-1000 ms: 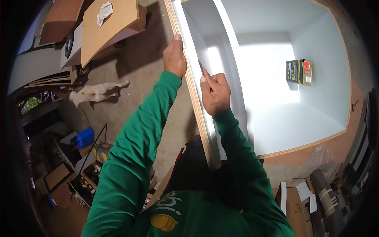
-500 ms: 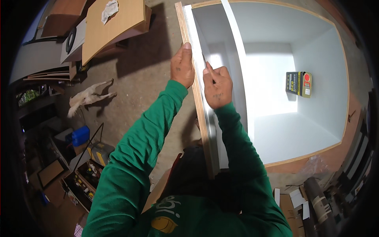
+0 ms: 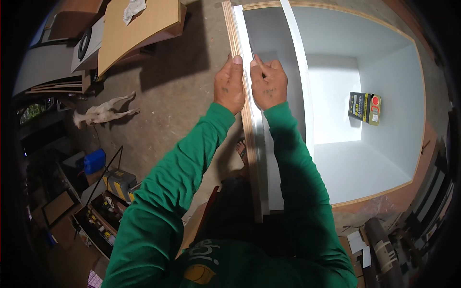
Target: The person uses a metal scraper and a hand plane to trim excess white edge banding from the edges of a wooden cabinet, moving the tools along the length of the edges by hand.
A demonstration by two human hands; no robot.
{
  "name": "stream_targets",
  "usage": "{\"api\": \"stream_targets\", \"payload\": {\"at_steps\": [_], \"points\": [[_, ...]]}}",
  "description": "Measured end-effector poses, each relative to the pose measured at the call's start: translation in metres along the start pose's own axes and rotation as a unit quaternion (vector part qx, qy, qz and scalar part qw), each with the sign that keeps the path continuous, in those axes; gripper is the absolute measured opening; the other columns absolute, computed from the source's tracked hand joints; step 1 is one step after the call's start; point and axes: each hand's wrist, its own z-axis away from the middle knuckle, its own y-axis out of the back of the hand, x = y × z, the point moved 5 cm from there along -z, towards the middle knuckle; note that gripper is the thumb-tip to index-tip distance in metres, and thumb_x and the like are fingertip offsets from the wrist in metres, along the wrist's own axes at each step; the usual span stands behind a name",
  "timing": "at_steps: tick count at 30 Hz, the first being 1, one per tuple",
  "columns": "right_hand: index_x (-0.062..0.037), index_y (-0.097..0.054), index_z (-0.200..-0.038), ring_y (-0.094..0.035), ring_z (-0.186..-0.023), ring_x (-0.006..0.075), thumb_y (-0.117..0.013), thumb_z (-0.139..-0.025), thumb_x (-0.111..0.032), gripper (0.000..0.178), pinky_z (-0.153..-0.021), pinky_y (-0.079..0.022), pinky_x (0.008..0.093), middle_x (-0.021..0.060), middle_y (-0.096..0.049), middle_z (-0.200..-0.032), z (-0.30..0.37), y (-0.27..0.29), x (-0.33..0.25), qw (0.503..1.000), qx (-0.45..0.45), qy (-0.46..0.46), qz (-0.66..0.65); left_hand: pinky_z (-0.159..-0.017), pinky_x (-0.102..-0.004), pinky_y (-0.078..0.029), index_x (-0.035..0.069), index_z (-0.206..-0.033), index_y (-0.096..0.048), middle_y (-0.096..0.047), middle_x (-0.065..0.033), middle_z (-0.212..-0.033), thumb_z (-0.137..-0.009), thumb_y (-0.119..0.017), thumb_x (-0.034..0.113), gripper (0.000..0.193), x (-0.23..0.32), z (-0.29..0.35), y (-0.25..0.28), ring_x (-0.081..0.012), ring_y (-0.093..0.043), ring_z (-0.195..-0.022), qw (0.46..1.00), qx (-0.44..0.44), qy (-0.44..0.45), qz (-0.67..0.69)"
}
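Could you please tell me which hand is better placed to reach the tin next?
Probably the right hand: it is over the cabinet, nearer the tin, though its fingers seem curled around something slim. The left hand is farther off, holding the plywood edge from outside.

A pale dog (image 3: 103, 112) is on the concrete floor (image 3: 168, 117).

Front board (image 3: 232, 33): layered plywood edge, bare and matt, with a smooth white face
Cabinet interior (image 3: 331, 177): smooth white surface, bright with light at the back
Cabinet rim (image 3: 374, 194): raw wood, matt
Tin (image 3: 365, 108): metal-looking, glossy
Sleeves (image 3: 168, 168): green cloth, matt, wrinkled
Tabletop (image 3: 139, 36): wood-toned, smooth
Crumpled wad (image 3: 134, 10): white, creased; paper or cloth, unclear
Floor (image 3: 173, 105): concrete-looking, matt, speckled
Jug (image 3: 94, 162): smooth blue plastic
Toolbox (image 3: 119, 181): grey and yellow plastic
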Motion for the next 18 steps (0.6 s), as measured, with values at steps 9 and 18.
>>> {"api": "stream_targets", "payload": {"at_steps": [9, 18], "points": [[0.0008, -0.078, -0.115, -0.064, -0.08, 0.034, -0.067, -0.1, -0.026, 0.033, -0.075, -0.052, 0.0424, 0.0196, -0.059, -0.091, -0.038, -0.016, -0.006, 0.998, -0.004, -0.002, 0.056, -0.103, -0.0314, -0.048, -0.004, -0.14, -0.059, -0.07, -0.0115, -0.124, -0.115, -0.044, 0.037, 0.05, 0.004, 0.003, 0.006, -0.0166, -0.062, -0.114, 0.998, 0.006, 0.008, -0.056], [0.0025, -0.076, -0.09, -0.067, -0.065, 0.0386, -0.065, -0.1, -0.032, 0.038, -0.064, -0.053, 0.0432, 0.0231, -0.071, -0.079, -0.072, -0.006, 0.006, 0.995, -0.047, 0.032, 0.076, -0.084, -0.0378, -0.052, -0.005, -0.114, -0.066, -0.073, -0.0174, -0.093, -0.113, -0.047, 0.034, 0.044, -0.004, 0.0, 0.005, -0.0239, -0.066, -0.088, 0.984, 0.001, -0.039, -0.173]]}}
